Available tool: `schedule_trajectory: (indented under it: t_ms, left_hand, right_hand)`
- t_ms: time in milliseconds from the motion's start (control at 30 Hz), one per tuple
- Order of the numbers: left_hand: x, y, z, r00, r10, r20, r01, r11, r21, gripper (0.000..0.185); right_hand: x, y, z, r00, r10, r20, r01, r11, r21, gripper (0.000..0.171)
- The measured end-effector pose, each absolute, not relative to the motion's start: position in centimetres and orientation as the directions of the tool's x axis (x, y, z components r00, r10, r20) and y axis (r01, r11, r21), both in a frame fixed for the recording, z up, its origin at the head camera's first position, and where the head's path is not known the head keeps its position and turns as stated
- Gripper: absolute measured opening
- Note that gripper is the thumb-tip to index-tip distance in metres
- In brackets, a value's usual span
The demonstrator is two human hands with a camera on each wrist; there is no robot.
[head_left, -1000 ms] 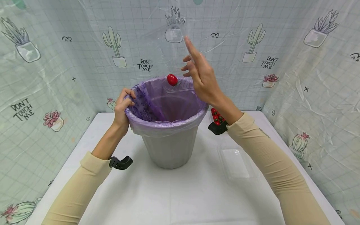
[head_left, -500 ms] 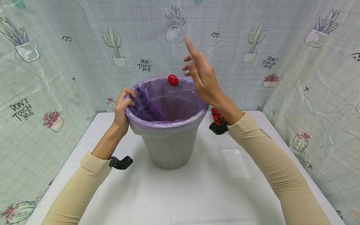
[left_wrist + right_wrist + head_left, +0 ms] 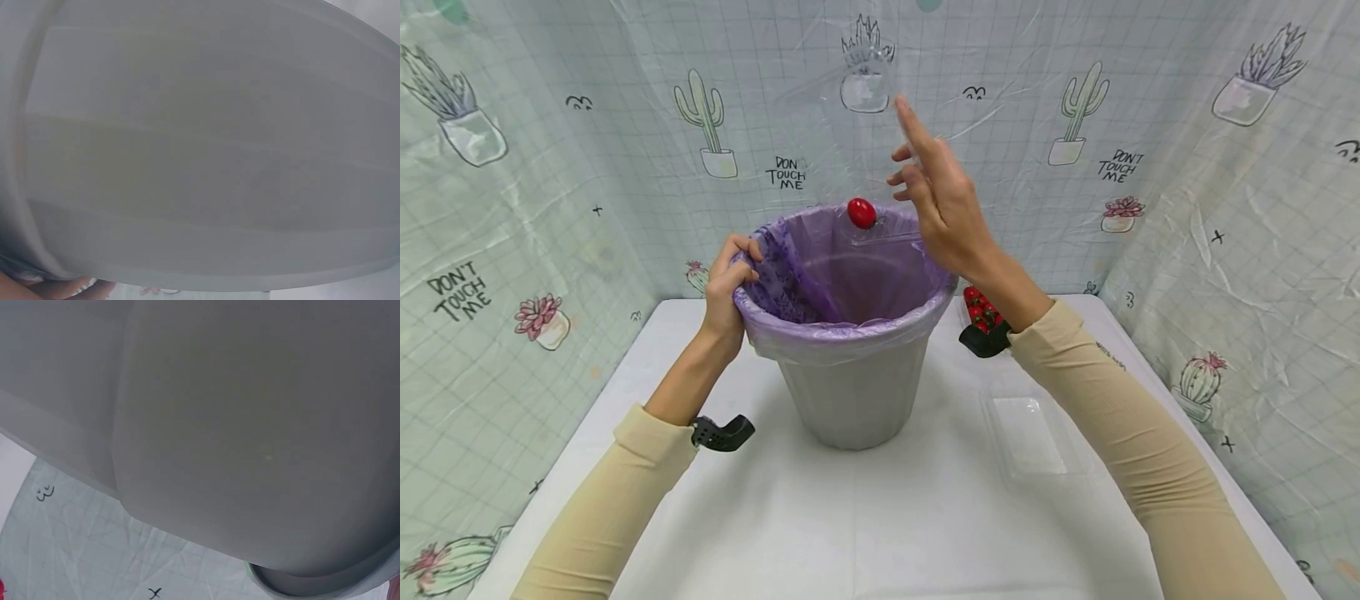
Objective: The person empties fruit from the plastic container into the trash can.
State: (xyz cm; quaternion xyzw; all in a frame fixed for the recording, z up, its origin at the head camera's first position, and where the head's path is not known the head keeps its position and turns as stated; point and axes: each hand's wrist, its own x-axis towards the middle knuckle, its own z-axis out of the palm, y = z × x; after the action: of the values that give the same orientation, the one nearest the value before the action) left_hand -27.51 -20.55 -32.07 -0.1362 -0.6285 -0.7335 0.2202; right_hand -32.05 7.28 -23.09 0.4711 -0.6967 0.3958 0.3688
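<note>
Right hand (image 3: 943,204) holds a clear box (image 3: 842,150) tipped up over the bin (image 3: 853,396), and one red tomato (image 3: 861,213) sits at the box's low end, left of that hand, while the left hand (image 3: 727,287) grips the bin's left edge.

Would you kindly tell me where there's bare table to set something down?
The broadest patch lies before the bin, between the left sleeve and the clear tray on the table; a narrower strip runs between bin and tray. The right is crowded: that tray, tomatoes farther back, and the right sleeve stretched across.
</note>
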Motion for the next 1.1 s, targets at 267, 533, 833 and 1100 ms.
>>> schedule_trajectory:
  t_ms: [267, 533, 833, 1100]
  left_hand:
    - [-27.48, -20.50, -32.08, -0.865, -0.149, 0.479, 0.495, -0.110, 0.862, 0.026]
    - [-27.42, -20.45, -32.08, -0.865, -0.149, 0.479, 0.495, -0.109, 0.862, 0.025]
    - [-27.43, -20.52, -32.07, -0.864, -0.148, 0.482, 0.499, -0.115, 0.859, 0.025]
    - [-27.45, -20.50, -32.00, -0.864, -0.147, 0.482, 0.499, -0.118, 0.859, 0.025]
  right_hand:
    - [-31.99, 7.28, -23.13, -0.253, -0.370, 0.894, -0.954, 0.248, -0.167, 0.051]
    - [-32.06, 7.30, -23.17, -0.256, -0.367, 0.894, -0.953, 0.253, -0.169, 0.052]
    - [-32.04, 7.33, -23.11, -0.238, -0.366, 0.899, -0.957, 0.249, -0.152, 0.050]
    - [-32.18, 7.42, -23.09, -0.241, -0.363, 0.900, -0.959, 0.234, -0.162, 0.050]
